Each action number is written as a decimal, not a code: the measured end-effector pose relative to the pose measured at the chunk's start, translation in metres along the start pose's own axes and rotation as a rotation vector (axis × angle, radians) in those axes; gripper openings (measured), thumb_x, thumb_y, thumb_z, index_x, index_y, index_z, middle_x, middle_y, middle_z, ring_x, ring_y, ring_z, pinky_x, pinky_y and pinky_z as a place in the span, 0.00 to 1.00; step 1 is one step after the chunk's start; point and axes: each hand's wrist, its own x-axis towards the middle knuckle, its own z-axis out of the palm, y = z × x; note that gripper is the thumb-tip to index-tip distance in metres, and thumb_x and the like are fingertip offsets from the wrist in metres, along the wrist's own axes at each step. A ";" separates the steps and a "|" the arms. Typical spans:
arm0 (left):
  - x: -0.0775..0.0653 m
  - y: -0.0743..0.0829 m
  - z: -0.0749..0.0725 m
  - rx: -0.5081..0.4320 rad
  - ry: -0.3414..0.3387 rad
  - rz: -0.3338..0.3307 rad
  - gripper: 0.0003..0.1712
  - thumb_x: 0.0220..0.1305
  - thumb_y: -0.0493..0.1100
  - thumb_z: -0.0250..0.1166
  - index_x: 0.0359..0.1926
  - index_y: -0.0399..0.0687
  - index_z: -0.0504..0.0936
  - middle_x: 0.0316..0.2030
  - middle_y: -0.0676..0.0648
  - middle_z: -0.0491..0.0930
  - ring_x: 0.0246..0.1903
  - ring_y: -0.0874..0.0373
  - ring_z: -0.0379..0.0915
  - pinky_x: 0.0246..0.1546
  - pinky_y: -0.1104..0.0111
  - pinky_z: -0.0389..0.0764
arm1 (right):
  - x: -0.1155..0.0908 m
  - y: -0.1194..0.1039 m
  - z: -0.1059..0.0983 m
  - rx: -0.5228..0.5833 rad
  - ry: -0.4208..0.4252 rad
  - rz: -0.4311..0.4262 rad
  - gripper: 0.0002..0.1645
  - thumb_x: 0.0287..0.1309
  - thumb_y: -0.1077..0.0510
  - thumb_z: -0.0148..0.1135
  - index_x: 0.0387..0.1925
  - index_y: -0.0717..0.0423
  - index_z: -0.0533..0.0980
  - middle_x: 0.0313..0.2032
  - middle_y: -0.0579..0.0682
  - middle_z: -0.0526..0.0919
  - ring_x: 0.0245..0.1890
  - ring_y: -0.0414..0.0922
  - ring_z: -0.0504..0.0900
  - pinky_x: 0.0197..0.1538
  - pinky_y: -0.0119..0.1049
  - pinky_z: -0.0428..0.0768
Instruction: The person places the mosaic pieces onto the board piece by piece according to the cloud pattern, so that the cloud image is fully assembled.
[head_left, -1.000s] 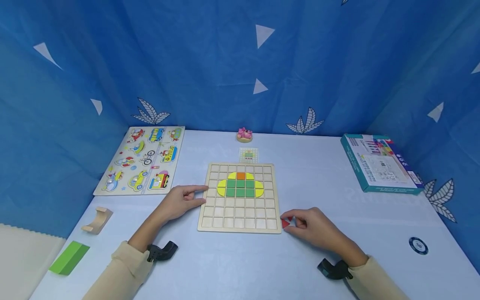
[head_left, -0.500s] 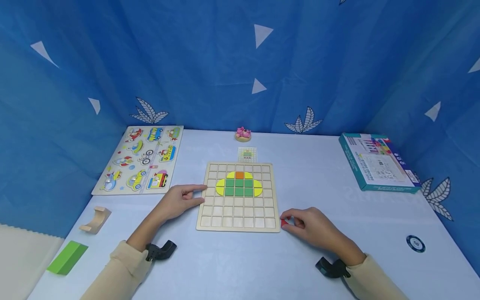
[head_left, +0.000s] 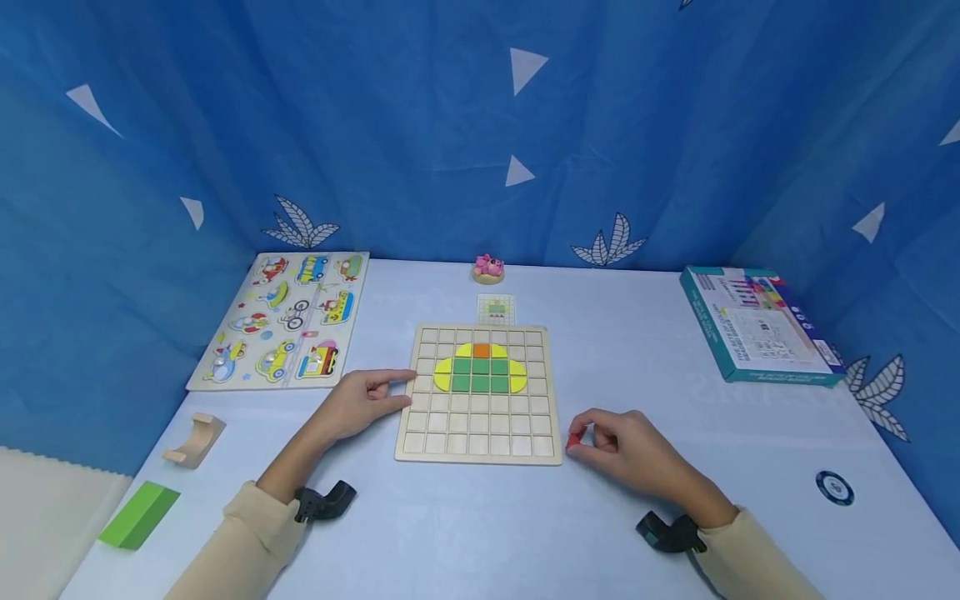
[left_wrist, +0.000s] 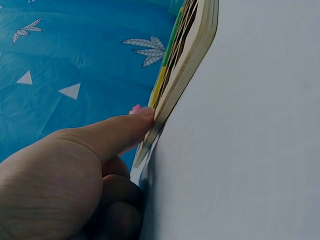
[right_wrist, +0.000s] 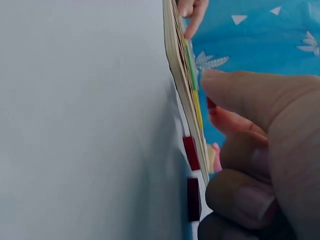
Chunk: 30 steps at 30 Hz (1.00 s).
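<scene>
A wooden grid board (head_left: 480,448) lies mid-table, with green squares (head_left: 480,375), an orange square (head_left: 481,351) and yellow rounded pieces (head_left: 442,375) in its upper cells. My left hand (head_left: 362,402) touches the board's left edge with extended thumb and forefinger; the other fingers fold under in the left wrist view. Beside the board's lower right corner, my right hand (head_left: 626,446) pinches a small red piece (right_wrist: 210,103) between thumb and forefinger. Two more red pieces, one near the board (right_wrist: 190,152), show below that hand in the right wrist view.
A small pattern card (head_left: 497,309) and pink figurine (head_left: 489,267) are behind the board. A vehicle puzzle (head_left: 281,321), wooden arch (head_left: 197,440) and green block (head_left: 140,515) are at left; a game box (head_left: 761,325) and round chip (head_left: 835,488) at right.
My right hand has shifted slightly right and away from the board's edge, and now pinches the red piece. The left hand stays at the board's left edge.
</scene>
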 end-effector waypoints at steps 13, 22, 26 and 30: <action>0.001 0.000 0.000 0.004 0.005 0.018 0.25 0.64 0.50 0.74 0.61 0.58 0.84 0.15 0.54 0.62 0.17 0.59 0.57 0.25 0.67 0.64 | 0.016 -0.022 0.018 0.064 0.039 -0.059 0.12 0.57 0.47 0.77 0.40 0.39 0.81 0.13 0.33 0.60 0.14 0.31 0.58 0.21 0.28 0.59; -0.001 0.001 0.001 0.012 0.006 0.000 0.24 0.64 0.49 0.74 0.61 0.58 0.84 0.15 0.54 0.63 0.17 0.59 0.58 0.24 0.67 0.63 | 0.048 -0.054 0.037 0.016 0.050 -0.123 0.11 0.57 0.48 0.77 0.39 0.39 0.81 0.12 0.33 0.60 0.12 0.32 0.59 0.21 0.29 0.58; -0.001 0.001 0.000 0.009 0.004 0.002 0.24 0.64 0.50 0.73 0.61 0.58 0.84 0.15 0.54 0.63 0.17 0.59 0.58 0.25 0.67 0.64 | 0.066 -0.064 0.045 0.004 0.065 -0.129 0.10 0.59 0.47 0.76 0.39 0.40 0.82 0.11 0.34 0.60 0.11 0.33 0.60 0.20 0.30 0.58; 0.000 0.001 0.000 0.013 0.005 0.000 0.24 0.64 0.50 0.74 0.61 0.58 0.84 0.15 0.54 0.63 0.17 0.59 0.58 0.25 0.67 0.64 | 0.081 -0.073 0.051 0.010 0.048 -0.125 0.09 0.59 0.47 0.75 0.40 0.40 0.83 0.11 0.35 0.60 0.11 0.35 0.61 0.20 0.31 0.59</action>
